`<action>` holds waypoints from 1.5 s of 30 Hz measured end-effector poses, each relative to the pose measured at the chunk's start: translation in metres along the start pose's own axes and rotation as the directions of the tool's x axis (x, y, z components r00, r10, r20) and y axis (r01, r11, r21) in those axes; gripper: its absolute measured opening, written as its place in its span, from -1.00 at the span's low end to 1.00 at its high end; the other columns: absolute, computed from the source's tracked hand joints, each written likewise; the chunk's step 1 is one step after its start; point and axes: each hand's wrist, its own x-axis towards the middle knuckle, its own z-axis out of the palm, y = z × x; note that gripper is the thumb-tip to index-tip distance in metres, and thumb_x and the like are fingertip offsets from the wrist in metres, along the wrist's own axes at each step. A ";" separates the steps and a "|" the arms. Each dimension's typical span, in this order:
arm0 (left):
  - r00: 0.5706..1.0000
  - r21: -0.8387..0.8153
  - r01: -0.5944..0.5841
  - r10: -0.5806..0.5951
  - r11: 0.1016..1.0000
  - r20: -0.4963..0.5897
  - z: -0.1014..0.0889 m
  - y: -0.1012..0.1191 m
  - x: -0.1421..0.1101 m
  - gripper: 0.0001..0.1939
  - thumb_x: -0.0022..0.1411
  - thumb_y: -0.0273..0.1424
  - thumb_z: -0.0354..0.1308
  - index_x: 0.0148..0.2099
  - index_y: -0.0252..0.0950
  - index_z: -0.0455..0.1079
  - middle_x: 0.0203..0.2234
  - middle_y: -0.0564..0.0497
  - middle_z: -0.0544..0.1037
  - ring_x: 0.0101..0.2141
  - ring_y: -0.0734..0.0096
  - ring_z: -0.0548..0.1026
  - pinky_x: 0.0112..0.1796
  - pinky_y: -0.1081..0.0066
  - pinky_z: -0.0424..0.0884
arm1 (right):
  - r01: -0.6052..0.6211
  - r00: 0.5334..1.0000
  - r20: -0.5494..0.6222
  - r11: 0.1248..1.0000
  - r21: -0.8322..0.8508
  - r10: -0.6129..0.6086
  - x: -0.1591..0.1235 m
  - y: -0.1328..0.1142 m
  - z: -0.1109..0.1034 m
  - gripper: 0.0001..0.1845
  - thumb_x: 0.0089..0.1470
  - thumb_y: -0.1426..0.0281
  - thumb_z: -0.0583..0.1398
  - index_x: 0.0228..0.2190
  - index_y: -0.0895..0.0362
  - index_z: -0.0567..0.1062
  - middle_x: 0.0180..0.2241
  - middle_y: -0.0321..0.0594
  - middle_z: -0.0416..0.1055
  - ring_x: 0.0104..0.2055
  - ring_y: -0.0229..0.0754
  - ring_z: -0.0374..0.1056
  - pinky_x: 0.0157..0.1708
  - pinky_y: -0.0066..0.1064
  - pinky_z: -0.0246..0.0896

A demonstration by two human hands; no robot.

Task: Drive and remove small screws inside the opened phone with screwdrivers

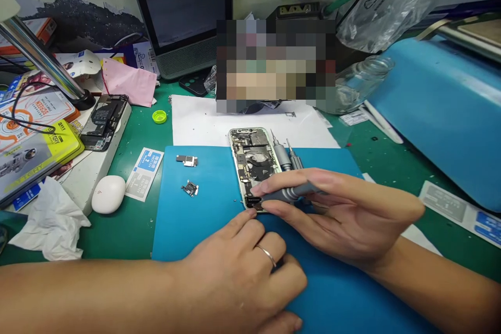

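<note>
An opened phone (256,159) with its inner parts bare lies on a blue mat (188,229). My left hand (250,250), wearing a ring, presses its forefinger on the phone's bottom edge, the other fingers curled under. Between the thumb and fingers of my right hand (344,214) is a grey screwdriver (287,194), slanting to the phone's lower end; its tip is hard to make out there. Two more screwdrivers (281,151) lie along the phone's right side. To the left on the mat sit a small metal plate (187,160) and a small dark part (190,188).
White paper (199,120) lies behind the mat. At left are a white earbud case (108,194), a crumpled tissue (50,219), a second opened phone (104,122) on a white box and a lamp post (47,57). A screen device (188,10) and glass jar (364,83) stand behind.
</note>
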 end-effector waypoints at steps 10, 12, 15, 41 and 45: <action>0.999 0.059 0.033 -0.031 0.998 -0.035 -0.002 -0.001 -0.003 -0.57 0.37 -0.09 0.26 0.04 -0.35 0.44 -0.29 -0.09 0.50 -0.21 0.05 0.46 0.09 0.03 0.44 | 0.215 0.977 0.009 0.971 -0.106 -0.215 0.011 0.017 -0.006 -0.43 0.24 0.44 0.33 0.20 0.03 0.30 -0.20 -0.15 0.56 -0.16 -0.12 0.56 -0.22 -0.30 0.60; 0.997 0.054 0.031 -0.027 0.998 -0.068 -0.001 -0.004 -0.004 -0.59 0.34 -0.13 0.29 0.05 -0.35 0.43 -0.26 -0.11 0.51 -0.22 0.06 0.46 0.01 0.03 0.49 | 0.251 0.968 0.005 0.959 -0.128 -0.253 0.013 0.018 -0.005 -0.48 0.30 0.44 0.28 0.21 0.03 0.26 -0.18 -0.16 0.54 -0.16 -0.18 0.54 -0.22 -0.38 0.56; 0.998 0.058 -0.011 0.014 0.998 -0.053 0.000 -0.008 -0.004 -0.61 0.37 -0.17 0.24 0.06 -0.37 0.42 -0.23 -0.14 0.53 -0.20 0.05 0.48 -0.07 0.05 0.54 | 0.285 0.958 0.027 0.948 -0.138 -0.284 0.016 0.018 -0.002 -0.50 0.34 0.46 0.22 0.21 0.03 0.21 -0.18 -0.19 0.52 -0.19 -0.24 0.50 -0.20 -0.44 0.53; 0.959 0.272 -0.089 0.157 0.958 -0.236 0.004 -0.024 0.004 -0.44 0.64 -0.02 -0.24 -0.09 -0.27 0.46 -0.37 -0.03 0.54 -0.36 0.21 0.50 -0.20 0.27 0.51 | 0.329 0.944 0.047 0.913 -0.242 -0.327 0.024 0.015 -0.001 -0.60 0.36 0.42 0.14 0.15 0.09 0.18 -0.09 -0.10 0.57 -0.01 -0.21 0.55 -0.08 -0.37 0.50; 0.951 0.325 -0.101 0.188 0.940 -0.247 0.004 -0.020 0.002 -0.43 0.66 -0.07 -0.29 -0.09 -0.26 0.46 -0.38 -0.02 0.54 -0.35 0.18 0.51 -0.12 0.20 0.49 | 0.302 0.952 0.030 0.921 -0.247 -0.304 0.023 0.016 0.000 -0.58 0.37 0.37 0.20 0.16 0.08 0.19 -0.07 -0.09 0.57 0.00 -0.20 0.54 -0.04 -0.36 0.49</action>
